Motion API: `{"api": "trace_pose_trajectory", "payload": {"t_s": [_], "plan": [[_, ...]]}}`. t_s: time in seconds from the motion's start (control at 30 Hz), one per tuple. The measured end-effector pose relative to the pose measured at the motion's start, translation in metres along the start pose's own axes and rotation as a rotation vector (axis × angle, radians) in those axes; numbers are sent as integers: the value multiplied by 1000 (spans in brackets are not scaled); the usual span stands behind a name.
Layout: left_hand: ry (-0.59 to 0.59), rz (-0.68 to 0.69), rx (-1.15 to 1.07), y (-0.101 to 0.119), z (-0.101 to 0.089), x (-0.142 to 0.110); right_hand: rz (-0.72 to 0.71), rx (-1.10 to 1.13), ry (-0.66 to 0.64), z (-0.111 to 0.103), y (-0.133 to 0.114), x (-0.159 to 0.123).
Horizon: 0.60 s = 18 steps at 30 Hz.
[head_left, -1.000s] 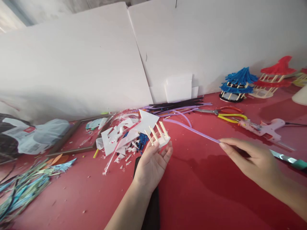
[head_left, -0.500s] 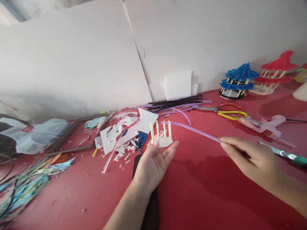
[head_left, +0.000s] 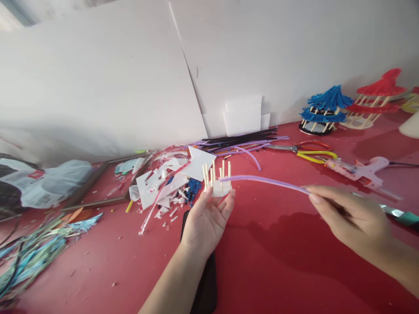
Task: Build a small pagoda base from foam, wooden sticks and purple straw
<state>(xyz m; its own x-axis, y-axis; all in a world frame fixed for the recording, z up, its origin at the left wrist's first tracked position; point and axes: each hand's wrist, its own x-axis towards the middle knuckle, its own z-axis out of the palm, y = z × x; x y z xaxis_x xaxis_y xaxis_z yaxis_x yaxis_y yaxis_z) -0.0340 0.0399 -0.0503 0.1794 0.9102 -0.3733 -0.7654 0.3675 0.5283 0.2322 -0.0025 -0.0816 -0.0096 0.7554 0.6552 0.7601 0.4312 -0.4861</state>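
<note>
Held up by the fingertips of my left hand (head_left: pixel 207 220) is a small white base with several short wooden sticks (head_left: pixel 220 187) standing on it. My right hand (head_left: pixel 353 218) pinches one end of a purple pipe cleaner (head_left: pixel 266 179) between thumb and finger. The pipe cleaner stretches leftward in a slight arc, and its far end lies in front of the sticks; whether it touches them I cannot tell. Under my left wrist a black phone-like object (head_left: pixel 207 283) rests on the red table.
Black and purple pipe cleaners (head_left: pixel 240 140) lie along the white wall board. Pliers (head_left: pixel 314 155), a pink glue gun (head_left: pixel 363 170) and a cutter knife (head_left: pixel 397 213) are at right, before a blue-roofed model (head_left: pixel 327 109) and a red-roofed model (head_left: pixel 379 87). White scraps (head_left: pixel 163 179) litter the left.
My left hand has turned the stick model, and it sits more level now. My right hand has moved slightly right, and the purple pipe cleaner has come down in front of the sticks.
</note>
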Motion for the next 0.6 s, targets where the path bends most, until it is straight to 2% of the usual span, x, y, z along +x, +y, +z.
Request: {"api": "trace_pose_trajectory", "payload": {"t_s": [0.1, 0.23, 0.4, 0.53, 0.6], "plan": [[13, -7, 1, 0, 1, -1, -46, -6, -22, 1, -1, 1], [8, 7, 3, 1, 3, -2, -6, 8, -22, 1, -1, 1], [-55, 16, -18, 0, 1, -2, 26, 18, -12, 0, 0, 1], [-129, 62, 8, -2, -1, -3, 8, 42, -52, 0, -2, 1], [-134, 40, 13, -2, -2, -3, 51, 65, -43, 0, -2, 0]]}}
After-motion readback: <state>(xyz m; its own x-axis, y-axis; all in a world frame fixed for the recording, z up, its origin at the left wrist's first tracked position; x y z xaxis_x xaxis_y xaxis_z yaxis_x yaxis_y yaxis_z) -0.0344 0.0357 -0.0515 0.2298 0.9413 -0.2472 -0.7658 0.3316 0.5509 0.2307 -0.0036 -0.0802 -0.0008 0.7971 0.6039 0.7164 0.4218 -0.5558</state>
